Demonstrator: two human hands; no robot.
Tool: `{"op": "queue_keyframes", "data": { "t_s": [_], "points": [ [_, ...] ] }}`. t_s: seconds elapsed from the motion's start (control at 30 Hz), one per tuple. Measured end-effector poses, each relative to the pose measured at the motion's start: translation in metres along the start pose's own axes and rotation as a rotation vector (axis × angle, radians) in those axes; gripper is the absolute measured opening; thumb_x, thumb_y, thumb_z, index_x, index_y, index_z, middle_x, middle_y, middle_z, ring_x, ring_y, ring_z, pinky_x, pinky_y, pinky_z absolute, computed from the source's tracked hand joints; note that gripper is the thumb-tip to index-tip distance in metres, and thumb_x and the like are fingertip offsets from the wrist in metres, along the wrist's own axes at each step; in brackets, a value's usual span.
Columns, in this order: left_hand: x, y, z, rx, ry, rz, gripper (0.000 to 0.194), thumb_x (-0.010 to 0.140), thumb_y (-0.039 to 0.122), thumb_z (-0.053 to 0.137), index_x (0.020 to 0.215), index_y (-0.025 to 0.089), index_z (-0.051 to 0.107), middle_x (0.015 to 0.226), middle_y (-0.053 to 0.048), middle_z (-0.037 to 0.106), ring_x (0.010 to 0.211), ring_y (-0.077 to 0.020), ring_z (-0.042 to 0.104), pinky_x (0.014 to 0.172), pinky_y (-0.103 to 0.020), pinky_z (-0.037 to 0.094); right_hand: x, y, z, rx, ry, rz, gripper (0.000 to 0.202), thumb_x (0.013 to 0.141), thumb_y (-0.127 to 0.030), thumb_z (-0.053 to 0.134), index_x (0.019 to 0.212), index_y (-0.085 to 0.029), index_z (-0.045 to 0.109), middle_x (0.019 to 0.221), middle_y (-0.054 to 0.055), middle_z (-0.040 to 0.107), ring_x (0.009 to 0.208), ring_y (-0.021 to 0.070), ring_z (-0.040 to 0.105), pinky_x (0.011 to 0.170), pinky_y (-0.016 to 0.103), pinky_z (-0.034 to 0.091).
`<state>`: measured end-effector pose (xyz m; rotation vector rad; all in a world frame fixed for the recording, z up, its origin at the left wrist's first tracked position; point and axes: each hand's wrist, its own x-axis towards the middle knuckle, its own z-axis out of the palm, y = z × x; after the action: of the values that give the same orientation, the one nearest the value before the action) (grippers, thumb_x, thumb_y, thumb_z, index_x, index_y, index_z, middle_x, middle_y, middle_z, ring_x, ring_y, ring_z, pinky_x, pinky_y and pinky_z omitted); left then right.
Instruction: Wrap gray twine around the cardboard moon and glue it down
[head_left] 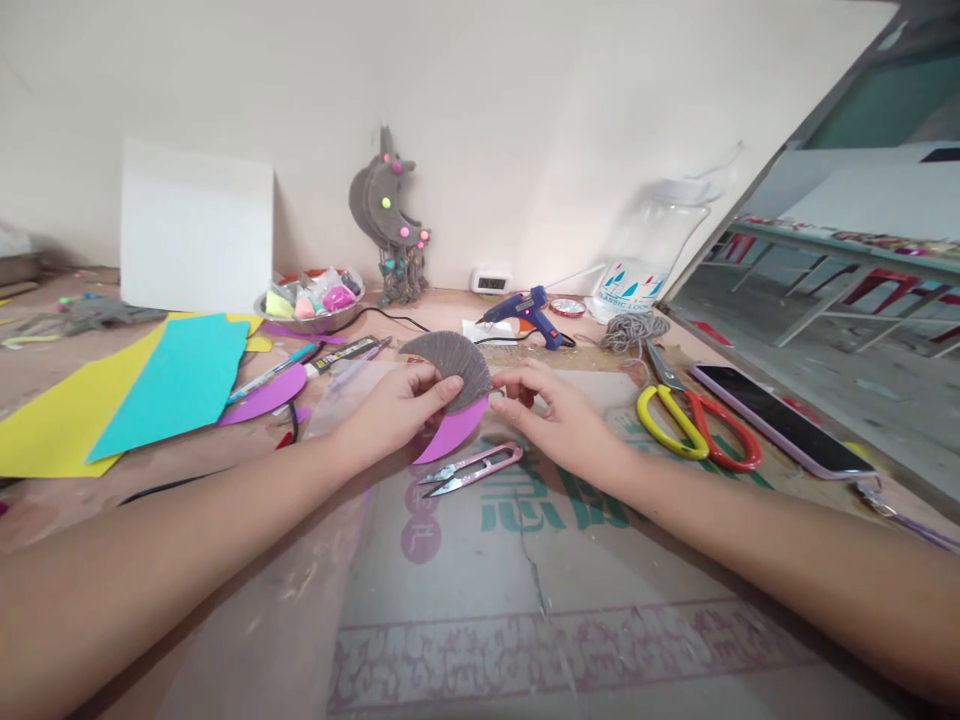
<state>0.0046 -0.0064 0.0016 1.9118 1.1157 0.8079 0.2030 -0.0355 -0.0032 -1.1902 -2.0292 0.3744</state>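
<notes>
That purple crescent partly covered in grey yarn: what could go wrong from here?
The grey strands of yarn might loosen if the left hand eases its pinch. The small, pink-handled metal snips lie with blades apart just below the purple crescent, so a lowered finger could get nicked.

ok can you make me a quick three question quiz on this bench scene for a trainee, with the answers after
1. True or false: the crescent held by the left hand is fully covered in grey yarn.
2. Which tool lies just below the crescent in the view? a) hot glue gun b) thread snips c) craft knife
3. Fill in the blank: the smartphone lies to the ____ of the yellow-and-red-handled scissors.

Key:
1. False; its lower end shows bare purple.
2. b
3. right
</notes>
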Motion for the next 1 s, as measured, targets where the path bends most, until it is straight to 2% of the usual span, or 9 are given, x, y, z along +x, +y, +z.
{"op": "queue_keyframes", "data": {
  "t_s": [0.2,0.33,0.5,0.7,0.77,0.9,1.0],
  "points": [
    [-0.0002,0.0003,-0.0006,0.047,-0.022,0.036,0.038,0.078,0.049,0.047,0.057,0.017,0.050,0.055,0.001,0.052,0.051,-0.0098,0.049,0.048,-0.021,0.038,-0.0005,-0.0044,0.0010,0.101,-0.064,0.040,0.011,0.082,-0.024,0.051,0.081,-0.017,0.059,0.072,0.000,0.055,0.067,0.0119,0.050,0.063,0.025,0.041],
    [-0.0019,0.0013,0.0003,0.017,-0.051,-0.035,0.040,0.075,0.053,0.049,0.058,0.017,0.050,0.053,0.002,0.052,0.045,-0.0095,0.049,0.043,-0.021,0.037,-0.0007,-0.0058,-0.0005,0.129,-0.079,0.050,0.011,0.082,-0.023,0.050,0.078,-0.017,0.058,0.070,0.000,0.055,0.067,0.0119,0.050,0.064,0.025,0.041],
    [-0.0033,0.0032,0.0013,-0.004,-0.106,-0.060,0.041,0.075,0.054,0.048,0.060,0.016,0.052,0.051,0.001,0.052,0.044,-0.0100,0.049,0.042,-0.021,0.035,-0.0010,-0.0057,-0.0022,0.129,-0.088,0.075,0.017,0.083,-0.026,0.047,0.076,-0.016,0.058,0.071,0.001,0.056,0.068,0.0125,0.050,0.066,0.026,0.041],
    [-0.0008,0.0024,0.0008,-0.172,0.001,-0.084,0.039,0.077,0.047,0.050,0.054,0.017,0.043,0.047,0.004,0.043,0.041,-0.0072,0.041,0.041,-0.020,0.033,0.0011,-0.0059,-0.0014,0.176,-0.138,0.139,0.025,0.085,-0.035,0.045,0.087,-0.015,0.061,0.074,0.001,0.058,0.066,0.0117,0.049,0.061,0.024,0.040],
    [0.0002,-0.0004,0.0011,-0.260,-0.024,-0.052,0.040,0.079,0.047,0.049,0.053,0.017,0.042,0.048,0.004,0.042,0.043,-0.0067,0.041,0.043,-0.020,0.034,0.0012,-0.0059,0.0000,0.158,-0.152,0.152,0.023,0.082,-0.035,0.051,0.087,-0.016,0.062,0.075,0.001,0.058,0.065,0.0115,0.049,0.060,0.024,0.040],
    [0.0005,-0.0050,0.0029,-0.376,-0.121,-0.062,0.033,0.078,0.044,0.051,0.064,0.015,0.052,0.057,0.001,0.050,0.047,-0.0064,0.042,0.044,-0.019,0.034,-0.0002,-0.0072,0.0022,0.152,-0.191,0.147,0.021,0.080,-0.035,0.053,0.072,-0.016,0.057,0.064,-0.002,0.051,0.060,0.0102,0.046,0.057,0.023,0.038],
    [-0.0002,-0.0051,0.0038,-0.369,-0.137,-0.033,0.028,0.077,0.042,0.053,0.074,0.015,0.055,0.065,0.000,0.055,0.053,-0.0071,0.047,0.048,-0.019,0.038,-0.0010,-0.0083,0.0003,0.101,-0.127,0.127,0.025,0.082,-0.033,0.052,0.064,-0.016,0.050,0.059,-0.003,0.046,0.057,0.0093,0.042,0.054,0.022,0.036]
  ]
}}
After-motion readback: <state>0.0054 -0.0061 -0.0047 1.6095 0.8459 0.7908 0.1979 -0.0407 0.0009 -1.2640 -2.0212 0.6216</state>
